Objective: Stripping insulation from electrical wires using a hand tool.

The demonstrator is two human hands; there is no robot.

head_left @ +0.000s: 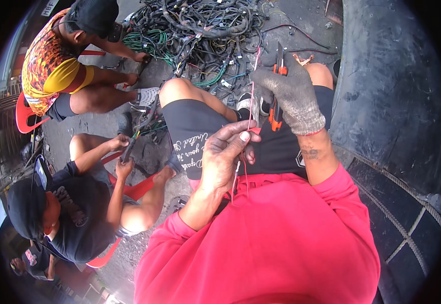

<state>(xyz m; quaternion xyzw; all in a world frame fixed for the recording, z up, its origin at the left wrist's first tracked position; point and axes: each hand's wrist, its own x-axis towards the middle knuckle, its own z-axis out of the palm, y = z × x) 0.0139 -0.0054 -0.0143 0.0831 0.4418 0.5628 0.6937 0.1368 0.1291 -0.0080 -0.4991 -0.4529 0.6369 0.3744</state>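
Left hand (223,157) pinches a thin red wire (252,104) running up to the gloved right hand (292,93), which grips a utility knife (275,116). Looks like wire stripping; next stroke probably wants tension.

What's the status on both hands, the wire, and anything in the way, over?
Left hand pinching red wire. Gloved right hand gripping orange cutter. Wire running up from left fingers. Dark cable heap beyond both hands, not between them.
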